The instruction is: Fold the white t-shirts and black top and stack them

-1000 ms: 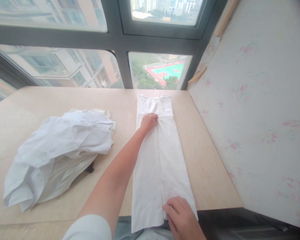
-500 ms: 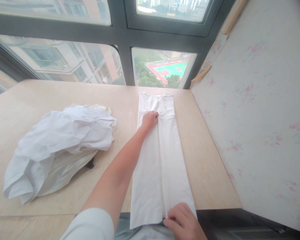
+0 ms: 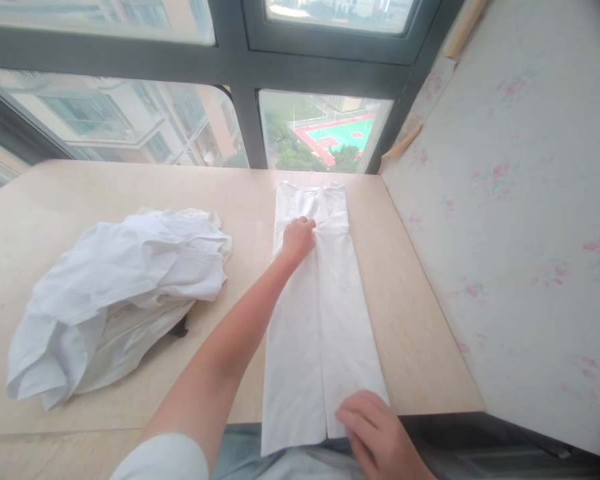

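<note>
White trousers (image 3: 300,347) lie lengthwise on the pale wooden ledge, waistband toward the window and leg ends hanging over the near edge. My left hand (image 3: 299,239) reaches up to the crotch and is closed on the cloth there, with small creases around it. At the lower end of the right leg is my right hand (image 3: 370,427), its fingers bent and closed on the cloth by the hem. It hides the hem's outer corner. The two legs lie side by side, a narrow line between them.
A loose heap of white and cream clothes (image 3: 130,273) rests on the ledge (image 3: 420,347) to the left, with a small dark piece (image 3: 180,327) poking out. Dark window frames (image 3: 230,67) stand behind. Flower-patterned wallpaper (image 3: 520,220) bounds the right side.
My right hand has shifted slightly up and to the right along the hem. The gap between the trouser legs has narrowed near the bottom. My left hand stays at the crotch.
</note>
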`<move>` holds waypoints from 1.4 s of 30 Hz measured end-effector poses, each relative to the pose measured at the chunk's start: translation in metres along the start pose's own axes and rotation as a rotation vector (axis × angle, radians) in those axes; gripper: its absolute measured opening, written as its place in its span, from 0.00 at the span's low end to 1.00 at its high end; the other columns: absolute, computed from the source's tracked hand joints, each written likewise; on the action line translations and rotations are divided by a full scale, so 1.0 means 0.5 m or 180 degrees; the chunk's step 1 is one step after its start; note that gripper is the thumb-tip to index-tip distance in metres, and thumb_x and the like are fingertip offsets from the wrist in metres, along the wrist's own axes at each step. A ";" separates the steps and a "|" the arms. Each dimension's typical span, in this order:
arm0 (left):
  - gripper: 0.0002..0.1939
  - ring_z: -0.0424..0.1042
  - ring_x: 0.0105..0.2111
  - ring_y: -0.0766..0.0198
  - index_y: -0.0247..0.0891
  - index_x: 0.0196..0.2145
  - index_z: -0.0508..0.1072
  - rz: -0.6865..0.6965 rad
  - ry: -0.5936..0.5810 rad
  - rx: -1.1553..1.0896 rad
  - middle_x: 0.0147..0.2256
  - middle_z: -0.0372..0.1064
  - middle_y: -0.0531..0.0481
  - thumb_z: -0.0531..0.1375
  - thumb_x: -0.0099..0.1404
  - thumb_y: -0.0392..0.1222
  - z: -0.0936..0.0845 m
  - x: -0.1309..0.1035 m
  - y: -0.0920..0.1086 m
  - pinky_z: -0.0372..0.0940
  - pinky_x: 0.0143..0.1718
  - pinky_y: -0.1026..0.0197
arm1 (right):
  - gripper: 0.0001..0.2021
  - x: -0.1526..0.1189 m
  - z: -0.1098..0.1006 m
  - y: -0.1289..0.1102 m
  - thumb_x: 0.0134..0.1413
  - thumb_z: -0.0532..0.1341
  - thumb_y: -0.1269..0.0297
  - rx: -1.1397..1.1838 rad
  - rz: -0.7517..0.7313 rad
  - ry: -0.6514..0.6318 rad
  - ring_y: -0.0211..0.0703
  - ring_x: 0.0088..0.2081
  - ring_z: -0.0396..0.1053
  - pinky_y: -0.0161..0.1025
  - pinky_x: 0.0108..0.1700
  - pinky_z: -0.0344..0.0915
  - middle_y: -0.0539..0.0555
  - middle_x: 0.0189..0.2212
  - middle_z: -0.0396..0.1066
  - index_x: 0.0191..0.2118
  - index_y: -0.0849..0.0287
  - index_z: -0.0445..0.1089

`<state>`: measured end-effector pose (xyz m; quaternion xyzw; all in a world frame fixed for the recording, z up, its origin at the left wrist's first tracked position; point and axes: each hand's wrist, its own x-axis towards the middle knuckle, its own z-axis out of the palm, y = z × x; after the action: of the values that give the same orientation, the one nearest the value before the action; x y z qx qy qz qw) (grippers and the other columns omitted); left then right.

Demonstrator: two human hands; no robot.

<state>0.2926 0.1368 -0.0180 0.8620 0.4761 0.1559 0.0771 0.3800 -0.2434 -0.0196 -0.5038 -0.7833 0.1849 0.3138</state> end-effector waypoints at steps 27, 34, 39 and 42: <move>0.23 0.68 0.47 0.52 0.39 0.46 0.73 0.0947 0.0264 -0.0082 0.46 0.71 0.44 0.61 0.63 0.60 -0.101 -0.733 0.055 0.57 0.56 0.44 | 0.21 -0.098 -0.026 0.082 0.56 0.63 0.65 -0.0918 -0.0069 -0.0148 0.53 0.59 0.62 0.52 0.58 0.64 0.59 0.58 0.65 0.56 0.57 0.68; 0.21 0.66 0.55 0.57 0.42 0.57 0.70 0.1002 0.0597 0.0121 0.50 0.72 0.47 0.53 0.69 0.32 -0.055 -0.772 0.031 0.49 0.65 0.46 | 0.23 -0.092 -0.031 0.096 0.55 0.63 0.64 -0.1088 -0.0269 -0.0439 0.55 0.59 0.62 0.54 0.57 0.65 0.60 0.59 0.64 0.58 0.57 0.67; 0.19 0.67 0.53 0.59 0.38 0.52 0.73 0.1462 0.0820 -0.0198 0.48 0.74 0.47 0.49 0.71 0.30 -0.063 -0.761 0.002 0.54 0.64 0.49 | 0.23 -0.116 -0.012 0.102 0.53 0.51 0.82 -0.0930 -0.0303 0.0152 0.47 0.57 0.65 0.50 0.56 0.67 0.58 0.53 0.69 0.51 0.57 0.70; 0.17 0.70 0.50 0.60 0.38 0.49 0.73 0.1634 0.0738 -0.0387 0.45 0.75 0.46 0.47 0.71 0.32 -0.082 -0.755 -0.004 0.58 0.61 0.49 | 0.20 -0.121 -0.008 0.098 0.55 0.51 0.82 -0.0685 -0.0130 0.0560 0.43 0.50 0.70 0.46 0.53 0.70 0.56 0.45 0.73 0.46 0.56 0.72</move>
<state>0.0888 -0.1816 -0.0536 0.9246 0.2377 0.2960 0.0317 0.4334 -0.2773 -0.0650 -0.5327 -0.7782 0.0485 0.3291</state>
